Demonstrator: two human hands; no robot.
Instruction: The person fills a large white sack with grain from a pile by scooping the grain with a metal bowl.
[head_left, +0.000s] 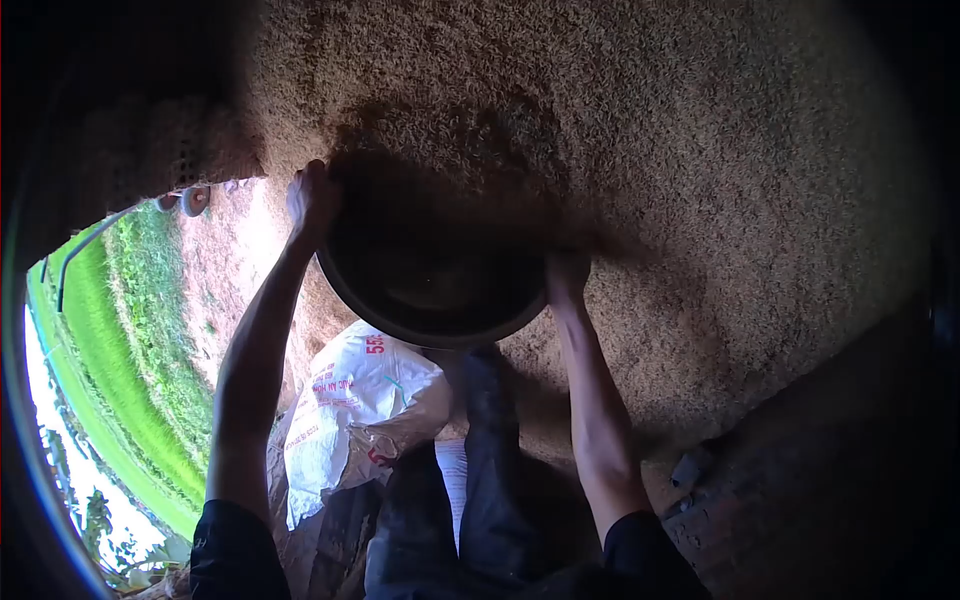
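Observation:
Both of my hands hold a dark round basin [432, 282] by its rim. My left hand [312, 200] grips the rim's far left side, and my right hand [566, 274] grips the right side. The basin is pressed mouth-first into a big heap of tan unhusked grain [640, 140] that fills the upper and right part of the view. Its inside is in shadow, so I cannot tell how much grain lies in it. My dark trousers [480, 470] show below the basin.
A white woven sack [345, 410] with red print stands open at my left leg, below the basin. Green grass [130, 340] runs along the far left edge. Bare dark ground [800, 470] lies at the lower right, past the heap's edge.

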